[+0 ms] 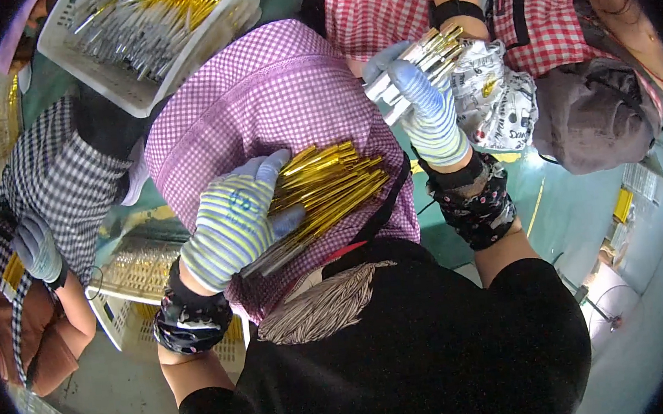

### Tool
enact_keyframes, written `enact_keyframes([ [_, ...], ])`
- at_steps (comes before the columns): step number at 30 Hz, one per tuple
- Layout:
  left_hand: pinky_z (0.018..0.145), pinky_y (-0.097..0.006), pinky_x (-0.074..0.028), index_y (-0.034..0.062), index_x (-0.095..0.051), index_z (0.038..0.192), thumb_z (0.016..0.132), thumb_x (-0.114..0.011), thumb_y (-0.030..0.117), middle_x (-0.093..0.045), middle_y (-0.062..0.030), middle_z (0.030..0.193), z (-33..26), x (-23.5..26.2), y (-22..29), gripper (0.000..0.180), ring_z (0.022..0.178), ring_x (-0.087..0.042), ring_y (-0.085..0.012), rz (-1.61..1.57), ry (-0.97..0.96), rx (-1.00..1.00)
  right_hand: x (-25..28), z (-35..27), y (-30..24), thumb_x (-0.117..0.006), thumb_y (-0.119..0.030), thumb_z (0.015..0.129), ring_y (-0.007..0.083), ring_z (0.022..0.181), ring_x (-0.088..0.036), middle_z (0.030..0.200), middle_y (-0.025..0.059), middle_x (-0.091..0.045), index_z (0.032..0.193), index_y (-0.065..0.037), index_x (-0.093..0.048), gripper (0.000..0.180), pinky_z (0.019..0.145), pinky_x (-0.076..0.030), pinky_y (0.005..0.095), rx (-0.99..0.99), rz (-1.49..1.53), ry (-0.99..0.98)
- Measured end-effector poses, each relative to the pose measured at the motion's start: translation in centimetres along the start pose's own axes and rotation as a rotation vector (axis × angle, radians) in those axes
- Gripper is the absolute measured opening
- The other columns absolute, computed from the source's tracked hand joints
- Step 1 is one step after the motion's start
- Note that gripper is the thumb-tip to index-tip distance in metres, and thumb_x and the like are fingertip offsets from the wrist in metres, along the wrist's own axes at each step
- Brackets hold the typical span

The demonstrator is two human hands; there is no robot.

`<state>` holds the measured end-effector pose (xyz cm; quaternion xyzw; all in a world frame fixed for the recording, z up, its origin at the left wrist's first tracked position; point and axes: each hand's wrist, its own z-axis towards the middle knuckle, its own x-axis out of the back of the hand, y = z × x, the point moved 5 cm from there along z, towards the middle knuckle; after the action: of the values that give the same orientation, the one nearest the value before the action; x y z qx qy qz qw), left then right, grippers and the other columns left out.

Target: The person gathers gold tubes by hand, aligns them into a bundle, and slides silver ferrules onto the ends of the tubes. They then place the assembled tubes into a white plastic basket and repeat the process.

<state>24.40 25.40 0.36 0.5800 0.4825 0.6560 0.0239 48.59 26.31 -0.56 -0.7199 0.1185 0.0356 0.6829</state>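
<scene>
My left hand (230, 224), in a striped knit glove, is closed around one side of a thick bundle of slim gold tubes with silver ends (329, 179). The bundle lies slantwise over my lap on a purple checked apron (258, 87). Raised to the right, my right hand (427, 104) wears a matching glove. It is closed on a smaller bundle of slim silver-white tubes with gold tips (418, 65), tilted up to the right. Whether these sticks are pens or some other kind I cannot make out.
A white plastic crate (100, 89) at the upper left holds many loose silver and gold tubes. Another crate (137, 283) with tubes stands at the lower left. Co-workers sit close by: one in a black checked apron (60, 164) on the left, others in red checks (377, 6) ahead.
</scene>
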Motion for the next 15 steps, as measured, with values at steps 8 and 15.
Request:
enact_keyframes([
  [8, 0.064, -0.046, -0.051, 0.0016, -0.056, 0.121, 0.083, -0.067, 0.047, -0.064, -0.023, 0.074, 1.1, -2.5, -1.2, 0.06, 0.071, -0.065, -0.0398, -0.011, -0.205, 0.101, -1.0, -3.4, 4.8, -0.072, -0.032, 0.087, 0.02, 0.079, -0.065, 0.092, 0.01, -0.064, 0.103, -0.006, -0.061, 0.032, 0.069, -0.055, 0.0323, -0.239, 0.382, 0.171],
  [15, 0.065, -0.048, -0.05, 0.0026, -0.059, 0.114, 0.083, -0.068, 0.044, -0.065, -0.0238, 0.078, 2.5, -2.8, -1.9, 0.052, 0.073, -0.065, -0.0404, -0.18, -0.266, 0.156, -2.8, -3.4, 6.2, -0.066, -0.024, 0.09, 0.0163, 0.075, -0.065, 0.088, 0.0071, -0.067, 0.105, -0.004, -0.062, 0.025, 0.068, -0.054, 0.0285, -0.217, 0.36, 0.238],
])
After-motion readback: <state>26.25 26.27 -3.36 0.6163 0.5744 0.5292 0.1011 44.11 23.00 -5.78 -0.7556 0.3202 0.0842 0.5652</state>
